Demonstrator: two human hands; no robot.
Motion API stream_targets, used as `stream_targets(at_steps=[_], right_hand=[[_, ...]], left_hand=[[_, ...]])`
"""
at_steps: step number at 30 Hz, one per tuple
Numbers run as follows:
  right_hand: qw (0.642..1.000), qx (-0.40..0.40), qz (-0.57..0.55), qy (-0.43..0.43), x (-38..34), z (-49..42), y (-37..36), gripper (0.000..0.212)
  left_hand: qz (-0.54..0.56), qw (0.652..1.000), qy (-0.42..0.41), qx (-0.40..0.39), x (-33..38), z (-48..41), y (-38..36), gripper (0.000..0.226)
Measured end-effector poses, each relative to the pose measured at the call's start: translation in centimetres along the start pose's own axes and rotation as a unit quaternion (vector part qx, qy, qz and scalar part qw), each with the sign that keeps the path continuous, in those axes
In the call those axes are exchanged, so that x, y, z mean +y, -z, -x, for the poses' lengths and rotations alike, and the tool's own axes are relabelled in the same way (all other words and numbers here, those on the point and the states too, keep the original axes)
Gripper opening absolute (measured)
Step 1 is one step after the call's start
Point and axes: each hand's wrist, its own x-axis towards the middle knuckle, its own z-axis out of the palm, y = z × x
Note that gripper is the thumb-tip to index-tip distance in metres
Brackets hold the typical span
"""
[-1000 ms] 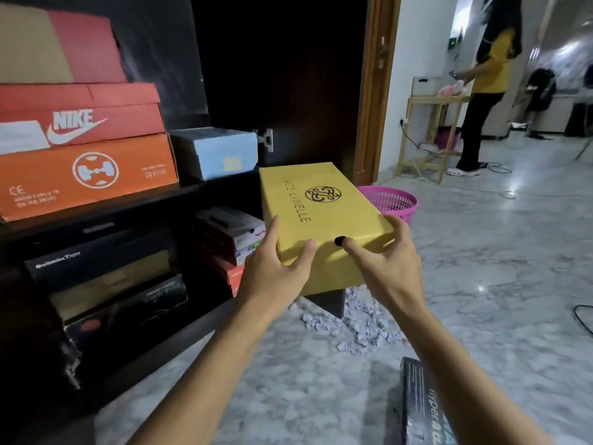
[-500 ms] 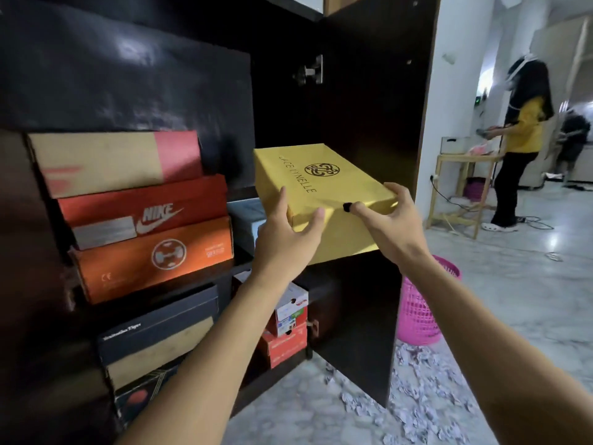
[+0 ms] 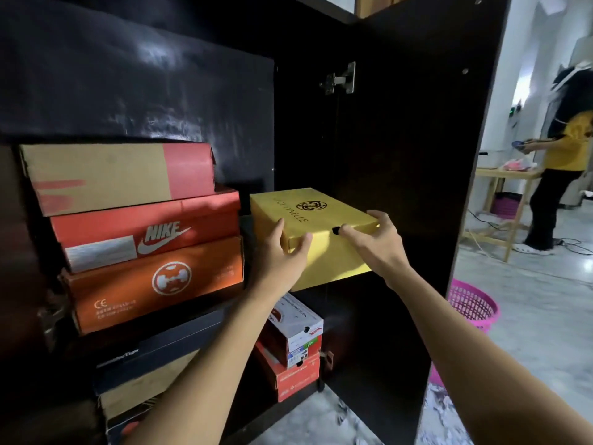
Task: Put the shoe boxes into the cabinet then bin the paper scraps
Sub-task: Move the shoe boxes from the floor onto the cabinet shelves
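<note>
A yellow shoe box [image 3: 317, 220] with a dark round emblem on its lid sits partly inside the dark cabinet [image 3: 401, 155], on the upper shelf level, right of a stack of three boxes. My left hand [image 3: 282, 252] grips its near left corner. My right hand [image 3: 375, 242] holds its near right edge, fingers over the lid. Whatever the box rests on is hidden behind it. White paper scraps [image 3: 439, 412] lie on the floor behind the open door. A pink basket [image 3: 475, 309] stands on the floor at the right.
The stack holds an orange box [image 3: 154, 281], a red Nike box [image 3: 144, 232] and a tan-and-red box [image 3: 118, 175]. More boxes fill the lower shelf [image 3: 295, 345]. The open cabinet door [image 3: 417, 316] stands to the right. A person in a yellow top [image 3: 561, 175] stands by a wooden table.
Both hands have carried the yellow box up from over the floor and forward into the cabinet's upper shelf, lowering it beside the stack. My view has risen and turned toward the cabinet.
</note>
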Motion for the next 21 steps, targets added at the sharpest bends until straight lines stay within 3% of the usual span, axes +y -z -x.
stream_targets(at_steps=[8,11,15,18,21], right_hand=[[0.999,-0.005,-0.05,-0.007,5.9,-8.4,-6.6,0.076],[0.996,0.066,-0.033,0.043,7.3,-10.4,-8.8,0.077],[0.97,0.178,0.071,0.149,8.9,-10.2,-12.0,0.051],[0.978,0.109,0.103,0.145,10.4,-11.4,-14.5,0.04],[0.986,0.049,0.098,0.122,10.3,-13.2,-16.0,0.042]], left_hand=[[-0.027,0.998,0.006,0.05,-5.2,-8.5,-3.6,0.058],[-0.013,0.998,0.009,0.06,-5.9,-11.4,-4.3,0.054],[0.014,0.995,-0.019,0.099,-7.7,-13.5,-5.0,0.046],[0.009,0.995,-0.031,0.092,-8.5,-15.0,-4.9,0.039],[-0.008,0.996,-0.034,0.085,-8.7,-17.3,-4.5,0.038]])
